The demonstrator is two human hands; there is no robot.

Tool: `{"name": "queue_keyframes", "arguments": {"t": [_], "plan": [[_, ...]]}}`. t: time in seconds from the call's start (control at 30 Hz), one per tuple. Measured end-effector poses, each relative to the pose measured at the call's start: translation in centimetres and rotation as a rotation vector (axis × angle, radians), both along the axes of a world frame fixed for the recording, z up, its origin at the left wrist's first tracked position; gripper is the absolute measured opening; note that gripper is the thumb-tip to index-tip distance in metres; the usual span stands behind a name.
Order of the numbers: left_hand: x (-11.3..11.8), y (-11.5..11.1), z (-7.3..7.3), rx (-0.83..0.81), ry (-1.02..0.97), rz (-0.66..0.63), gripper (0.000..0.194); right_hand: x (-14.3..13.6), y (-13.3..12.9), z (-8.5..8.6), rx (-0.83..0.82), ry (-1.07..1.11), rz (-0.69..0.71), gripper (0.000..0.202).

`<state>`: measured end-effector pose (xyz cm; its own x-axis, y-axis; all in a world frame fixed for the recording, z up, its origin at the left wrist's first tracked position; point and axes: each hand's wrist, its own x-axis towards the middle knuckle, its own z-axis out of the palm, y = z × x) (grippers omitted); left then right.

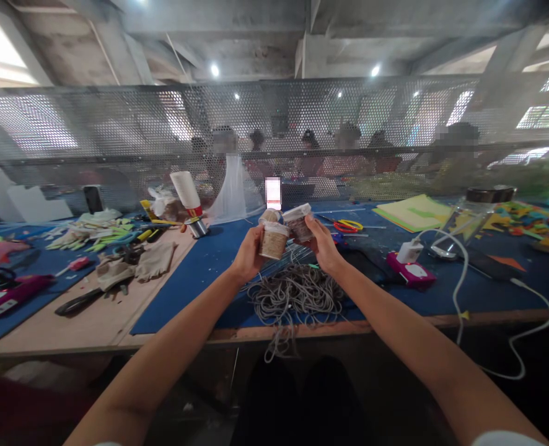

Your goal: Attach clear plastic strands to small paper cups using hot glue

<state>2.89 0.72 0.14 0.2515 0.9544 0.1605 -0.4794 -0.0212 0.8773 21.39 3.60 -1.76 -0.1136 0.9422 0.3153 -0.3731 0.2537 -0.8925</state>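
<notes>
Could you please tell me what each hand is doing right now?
Left hand: closed on a small round tub.
Right hand: closed on a second tub, tilted.

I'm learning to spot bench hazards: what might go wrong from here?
The loose grey cord hangs over the table edge, so a leg or sleeve could drag the pile down.

The white cable also loops past the edge; snagging it might pull the charger.

The red-and-yellow scissors lie near the right hand, which might brush them.
</notes>
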Motion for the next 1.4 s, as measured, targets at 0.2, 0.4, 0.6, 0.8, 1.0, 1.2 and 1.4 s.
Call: {"name": "queue_keyframes", "arguments": {"t": [0.2,0.4,0.6,0.8,1.0,1.2,1.4], "plan": [[0.1,0.1,-0.1,0.003,0.016,0.031,0.04,0.0,-0.2,0.6,-0.049,0.059,0.04,0.047],[0.1,0.5,-0.6,0.106,0.051,0.108,0.036,0.4,-0.2,1.0,-0.166,0.144,0.124,0.052],[-0.2,0.7,-1.3,0.227,0.272,0.325,0.038,0.7,-0.3,1.1,-0.166,0.193,0.165,0.053],[-0.5,0.9,-0.9,0.322,0.406,0.528,0.035,0.9,-0.3,1.1,-0.135,0.126,0.214,0.056],[-0.9,1.2,-0.9,0.272,0.37,0.484,0.041,0.9,0.0,1.1,-0.152,0.161,0.168,0.054],[-1.0,1.4,-1.2,0.258,0.352,0.479,0.044,0.9,0.0,1.1,-0.143,0.108,0.137,0.06],[-1.0,1.5,-1.3,0.244,0.366,0.46,0.048,0.9,0.0,1.2,-0.168,0.151,0.153,0.056]]}}
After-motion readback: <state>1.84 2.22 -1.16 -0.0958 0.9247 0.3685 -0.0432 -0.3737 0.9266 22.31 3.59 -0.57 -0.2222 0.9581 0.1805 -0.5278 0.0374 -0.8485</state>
